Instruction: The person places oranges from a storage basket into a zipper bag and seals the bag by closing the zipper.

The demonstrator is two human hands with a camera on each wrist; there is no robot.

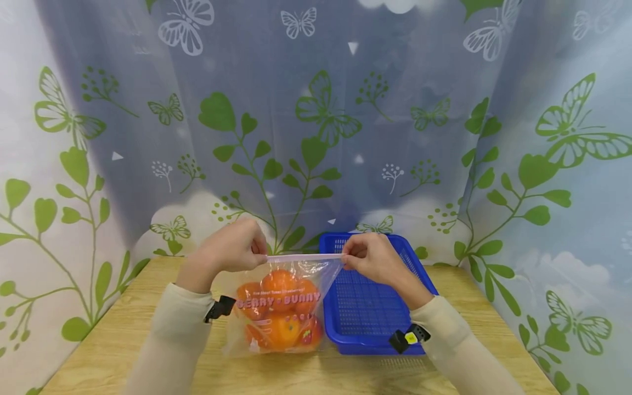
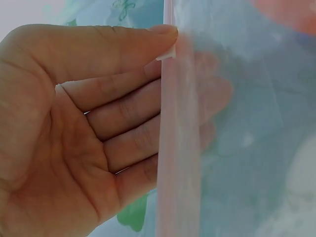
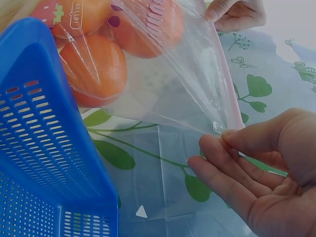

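Observation:
A clear slider zip bag with pink lettering hangs upright over the wooden table, several oranges inside it. My left hand pinches its top edge toward the left; in the left wrist view the thumb presses on the small white slider, with the other fingers behind the film. At the opposite top corner, my right hand pinches the bag between thumb and index finger, as the right wrist view also shows. The pink zip strip is stretched straight between both hands.
A blue plastic basket with slotted walls stands right of the bag, partly under my right forearm. The wooden table ends at a hanging curtain printed with leaves and butterflies, which also closes in the left and right sides.

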